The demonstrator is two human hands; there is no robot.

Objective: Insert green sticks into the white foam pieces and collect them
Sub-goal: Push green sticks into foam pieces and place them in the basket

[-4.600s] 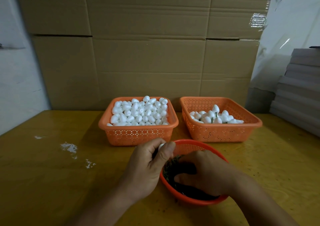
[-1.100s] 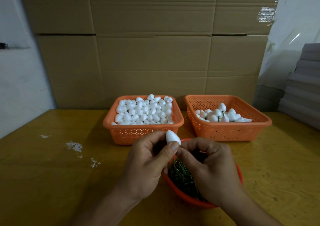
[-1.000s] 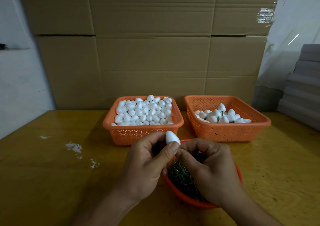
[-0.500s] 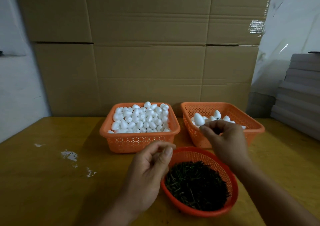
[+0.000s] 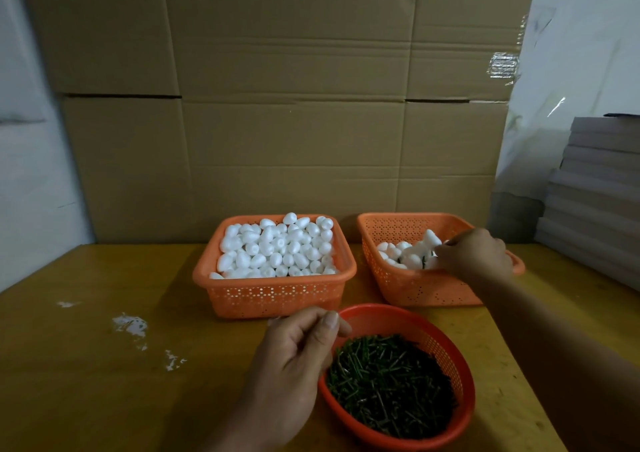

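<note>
while the right hand is lowered, fingers curled, into the basket of finished pieces, whether anything is held cannot be told; the left hand is loosely curled and empty, just behind it a fresh foam piece is to be picked next.

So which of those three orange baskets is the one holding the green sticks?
The round basket nearest the person, beside the left hand, holds green sticks. The two square baskets behind it hold white foam pieces.

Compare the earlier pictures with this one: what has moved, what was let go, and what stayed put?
The right hand carried the stuck foam piece from over the round basket to the right-hand basket; whether it has let go is unclear. The left hand, which pinched that piece before, now holds nothing. The full basket and the table stayed put.
</note>
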